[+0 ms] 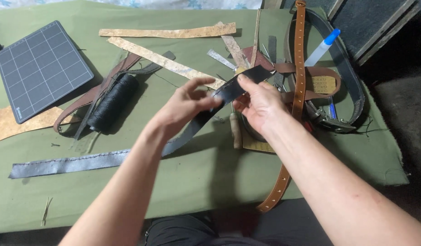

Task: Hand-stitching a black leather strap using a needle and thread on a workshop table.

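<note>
My left hand point(185, 107) and my right hand point(260, 102) both pinch the upper end of a long black leather strap point(238, 84) above the green cloth point(197, 177). The strap runs down to the left, and its grey stitched tail point(67, 164) lies flat on the cloth. The fingers of both hands close on the strap near its free end, left hand just below the right.
A dark cutting mat point(40, 68) lies at the far left, a spool of black thread point(112, 102) beside brown straps. Tan cork-like strips point(167, 33) lie at the back. A brown punched belt point(298, 91), a black belt point(351, 86), a glue bottle point(323, 48) and tools crowd the right.
</note>
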